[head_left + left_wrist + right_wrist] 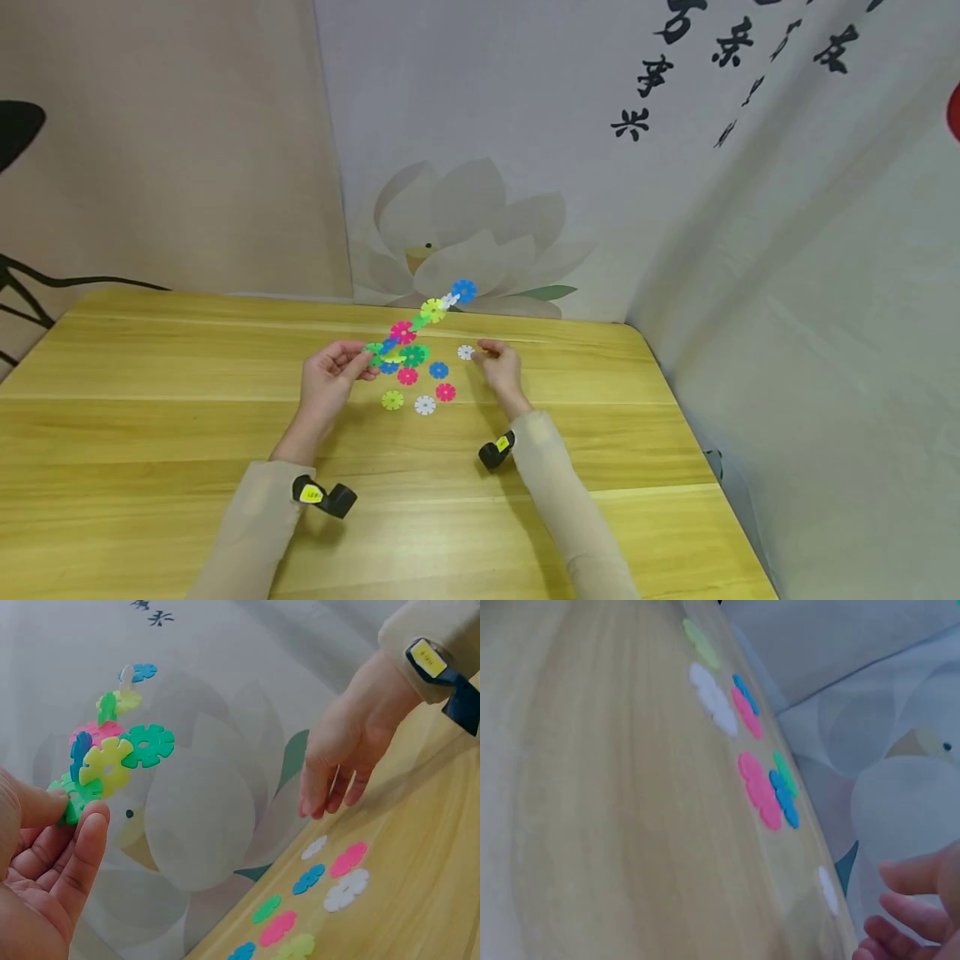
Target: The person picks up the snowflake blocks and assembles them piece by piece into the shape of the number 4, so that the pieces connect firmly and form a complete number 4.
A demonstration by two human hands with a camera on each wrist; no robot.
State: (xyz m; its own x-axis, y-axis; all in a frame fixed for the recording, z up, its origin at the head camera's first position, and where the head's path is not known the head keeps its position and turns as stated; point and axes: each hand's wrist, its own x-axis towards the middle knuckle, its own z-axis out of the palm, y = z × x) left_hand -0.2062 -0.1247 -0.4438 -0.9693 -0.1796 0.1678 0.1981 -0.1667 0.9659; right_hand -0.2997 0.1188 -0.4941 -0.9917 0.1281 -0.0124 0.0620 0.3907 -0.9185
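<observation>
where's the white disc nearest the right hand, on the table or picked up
On the table: the left wrist view shows the white disc lying flat there, the right hand above and apart.

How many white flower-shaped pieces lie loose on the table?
2. One white piece lies between the loose yellow piece and a pink piece; the other white piece lies near the right hand. None appears hidden, though I can't rule it out.

I count 8 loose flower discs point(349, 859): 2 white, 2 pink, 2 blue, 1 green, 1 yellow. 1 chain point(120, 766), at least 9 discs. 2 hands point(327, 379), 2 wrist cameras point(339, 501).
</observation>
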